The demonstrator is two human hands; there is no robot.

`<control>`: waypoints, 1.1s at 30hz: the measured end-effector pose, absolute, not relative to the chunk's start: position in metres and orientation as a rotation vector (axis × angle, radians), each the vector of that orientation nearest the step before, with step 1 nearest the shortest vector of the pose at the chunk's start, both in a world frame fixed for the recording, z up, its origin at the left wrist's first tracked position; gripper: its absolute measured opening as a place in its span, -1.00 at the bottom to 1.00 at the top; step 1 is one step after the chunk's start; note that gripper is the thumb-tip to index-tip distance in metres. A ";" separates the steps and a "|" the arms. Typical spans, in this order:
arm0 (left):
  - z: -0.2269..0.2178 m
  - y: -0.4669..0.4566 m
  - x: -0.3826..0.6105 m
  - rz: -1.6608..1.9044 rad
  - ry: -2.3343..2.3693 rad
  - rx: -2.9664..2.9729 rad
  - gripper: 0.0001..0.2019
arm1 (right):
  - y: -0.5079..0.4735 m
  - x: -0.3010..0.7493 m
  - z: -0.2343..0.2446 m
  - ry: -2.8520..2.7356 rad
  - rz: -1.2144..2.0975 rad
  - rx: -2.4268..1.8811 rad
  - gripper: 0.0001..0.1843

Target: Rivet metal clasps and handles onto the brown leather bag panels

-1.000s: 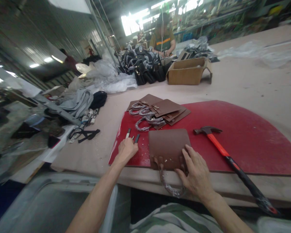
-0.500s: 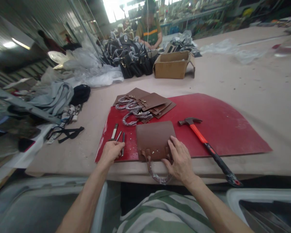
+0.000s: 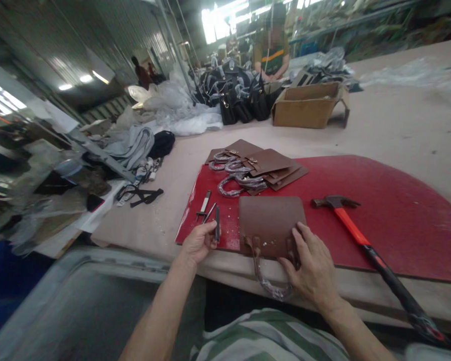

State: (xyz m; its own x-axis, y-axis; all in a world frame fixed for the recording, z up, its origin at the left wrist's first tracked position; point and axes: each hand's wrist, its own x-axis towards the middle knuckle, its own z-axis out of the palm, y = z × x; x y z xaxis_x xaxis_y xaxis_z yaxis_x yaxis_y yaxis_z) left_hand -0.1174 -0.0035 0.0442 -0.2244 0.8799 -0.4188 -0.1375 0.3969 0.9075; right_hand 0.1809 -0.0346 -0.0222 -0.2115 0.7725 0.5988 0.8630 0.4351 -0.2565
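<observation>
My left hand (image 3: 200, 241) is closed on a dark metal rod, perhaps a punch (image 3: 217, 224), held near upright at the mat's left part. Just beyond it lie a thin metal rod (image 3: 209, 212) and a tool with a pale flat shaft (image 3: 205, 201). My right hand (image 3: 312, 261) rests with fingers apart on the right edge of a brown leather bag panel (image 3: 270, 214). Its plastic-wrapped handle (image 3: 273, 288) hangs over the table edge toward me. Small metal bits lie on the panel near the handle tabs. A claw hammer (image 3: 350, 225) lies to the right.
The red mat (image 3: 394, 215) lies under the work. More brown panels with wrapped handles (image 3: 270, 163) are stacked behind. Farther back are a cardboard box (image 3: 304, 111), black bags (image 3: 242, 103) and plastic wrap (image 3: 173, 108). A co-worker (image 3: 272, 60) is across the table. A grey bin (image 3: 97, 281) stands lower left.
My left hand has picked up the dark rod, which lay on the mat by its fingers. The view has turned left, so things appear farther right. My right hand stays on the panel.
</observation>
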 end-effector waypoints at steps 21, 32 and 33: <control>0.032 -0.054 -0.040 1.204 1.530 1.450 -0.60 | -0.046 0.185 -0.014 -1.796 -0.079 -1.076 -0.14; 0.098 -0.074 -0.023 1.192 0.719 1.141 -0.55 | -0.070 0.158 0.016 -1.009 1.356 -0.829 -0.53; 0.103 -0.077 -0.021 1.179 0.721 1.158 -0.58 | -0.076 0.151 0.020 -0.846 1.553 -0.712 -0.56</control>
State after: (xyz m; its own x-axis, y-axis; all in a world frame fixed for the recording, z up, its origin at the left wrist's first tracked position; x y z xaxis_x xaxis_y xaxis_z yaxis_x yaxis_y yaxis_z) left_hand -0.0205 -0.0769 0.1035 0.2778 0.9521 0.1277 -0.3203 -0.0336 0.9467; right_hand 0.1509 -0.0759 0.0203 -0.1439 0.9895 0.0143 -0.5490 -0.0678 -0.8330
